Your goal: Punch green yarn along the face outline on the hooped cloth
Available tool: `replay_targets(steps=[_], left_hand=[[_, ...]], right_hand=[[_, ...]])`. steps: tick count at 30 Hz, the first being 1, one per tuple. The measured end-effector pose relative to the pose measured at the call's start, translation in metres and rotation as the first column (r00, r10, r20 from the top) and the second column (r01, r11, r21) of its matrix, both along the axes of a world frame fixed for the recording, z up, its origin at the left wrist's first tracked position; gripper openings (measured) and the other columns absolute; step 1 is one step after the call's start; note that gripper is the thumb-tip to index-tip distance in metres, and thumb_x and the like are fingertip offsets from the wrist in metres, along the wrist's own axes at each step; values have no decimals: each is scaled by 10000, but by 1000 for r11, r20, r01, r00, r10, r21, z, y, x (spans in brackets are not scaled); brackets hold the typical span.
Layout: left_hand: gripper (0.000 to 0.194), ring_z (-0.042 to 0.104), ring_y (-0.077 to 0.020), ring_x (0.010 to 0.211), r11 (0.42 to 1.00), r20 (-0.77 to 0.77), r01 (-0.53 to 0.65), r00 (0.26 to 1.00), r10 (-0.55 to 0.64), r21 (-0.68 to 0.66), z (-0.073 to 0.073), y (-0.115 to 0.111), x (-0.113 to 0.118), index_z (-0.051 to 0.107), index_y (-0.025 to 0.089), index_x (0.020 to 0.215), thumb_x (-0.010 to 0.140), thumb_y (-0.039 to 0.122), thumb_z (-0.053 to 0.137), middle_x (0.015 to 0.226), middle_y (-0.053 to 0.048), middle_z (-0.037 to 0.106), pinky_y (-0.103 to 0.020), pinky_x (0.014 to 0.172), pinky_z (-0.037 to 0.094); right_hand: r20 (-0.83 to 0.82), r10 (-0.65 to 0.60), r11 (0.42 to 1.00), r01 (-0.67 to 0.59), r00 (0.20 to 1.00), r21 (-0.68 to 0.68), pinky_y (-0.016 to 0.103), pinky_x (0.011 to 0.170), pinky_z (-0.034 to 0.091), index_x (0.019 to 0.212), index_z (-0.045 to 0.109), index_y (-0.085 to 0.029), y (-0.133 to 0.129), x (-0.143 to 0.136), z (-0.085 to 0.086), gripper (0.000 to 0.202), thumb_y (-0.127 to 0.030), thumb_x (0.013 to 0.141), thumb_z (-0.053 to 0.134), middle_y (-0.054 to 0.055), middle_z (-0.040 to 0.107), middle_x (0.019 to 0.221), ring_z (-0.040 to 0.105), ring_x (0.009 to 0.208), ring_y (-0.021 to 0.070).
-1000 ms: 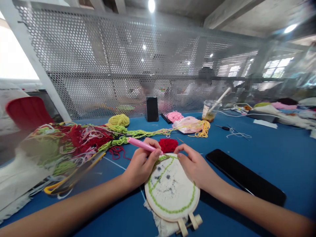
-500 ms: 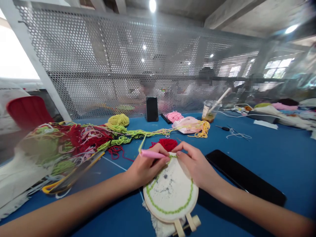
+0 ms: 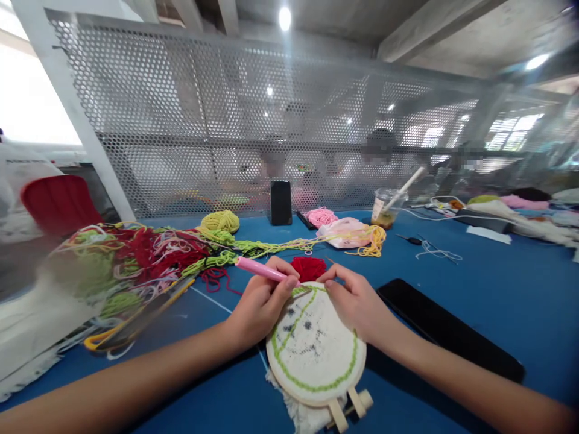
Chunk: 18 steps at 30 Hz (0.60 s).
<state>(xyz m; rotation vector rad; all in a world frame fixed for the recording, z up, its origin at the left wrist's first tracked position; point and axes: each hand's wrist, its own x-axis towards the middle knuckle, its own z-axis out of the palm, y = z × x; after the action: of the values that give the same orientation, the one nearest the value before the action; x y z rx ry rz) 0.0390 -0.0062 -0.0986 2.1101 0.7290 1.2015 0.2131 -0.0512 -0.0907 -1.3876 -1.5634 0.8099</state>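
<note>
My left hand (image 3: 266, 298) is closed around a pink punch needle (image 3: 259, 268), whose thin metal tip meets the cloth close to the upper rim. Beneath it lies an embroidery hoop (image 3: 316, 402) with white fabric (image 3: 330, 343) stretched in it, tilted toward me. A border of green yarn stitches (image 3: 312, 386) follows the rim, and a green strand (image 3: 296, 328) crosses the dark sketched marks on the left. My right hand (image 3: 357, 301) grips the hoop's upper right edge, thumb over the fabric and fingers curled at the rim.
Behind the hoop sits a red yarn ball (image 3: 308, 267). A black phone (image 3: 447, 328) lies right of my forearm; another phone (image 3: 281, 203) stands upright farther back. Tangled yarn (image 3: 149, 253) and scissors (image 3: 136, 319) are left. A drink cup (image 3: 383, 208) stands before the perforated screen (image 3: 181, 120).
The punch needle now leans lower, its back end swung left, and my left fingers have shifted left off the fabric. A green strand now shows across the cloth. My right hand keeps its hold.
</note>
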Motion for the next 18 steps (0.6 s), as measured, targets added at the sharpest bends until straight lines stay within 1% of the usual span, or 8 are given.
replay_targets(steps=[5,11,18], left_hand=[[186,450,-89,592,1000,3,22,1000,-22,-4,-1,1,0,501,177,776,874,265,369,814,-17,513,-206,503,357],[135,446,-86,598,999,-6,38,999,-38,35,0,1,1,502,187,808,866,235,390,787,-2,507,-200,508,359],[119,447,-68,546,997,-11,79,997,-79,-10,0,0,2,486,186,817,865,245,394,741,11,498,-182,467,356]], right_hand=[[21,3,1000,-4,1000,3,205,469,305,711,485,-178,4,2,0,143,-195,807,381,-17,481,607,395,530,88],[34,16,1000,-16,999,9,207,479,307,736,487,-183,1,3,-3,147,-199,820,368,-18,489,617,401,532,88],[68,17,999,-19,998,26,211,493,305,745,488,-187,0,3,-2,159,-194,831,354,-19,505,644,400,539,86]])
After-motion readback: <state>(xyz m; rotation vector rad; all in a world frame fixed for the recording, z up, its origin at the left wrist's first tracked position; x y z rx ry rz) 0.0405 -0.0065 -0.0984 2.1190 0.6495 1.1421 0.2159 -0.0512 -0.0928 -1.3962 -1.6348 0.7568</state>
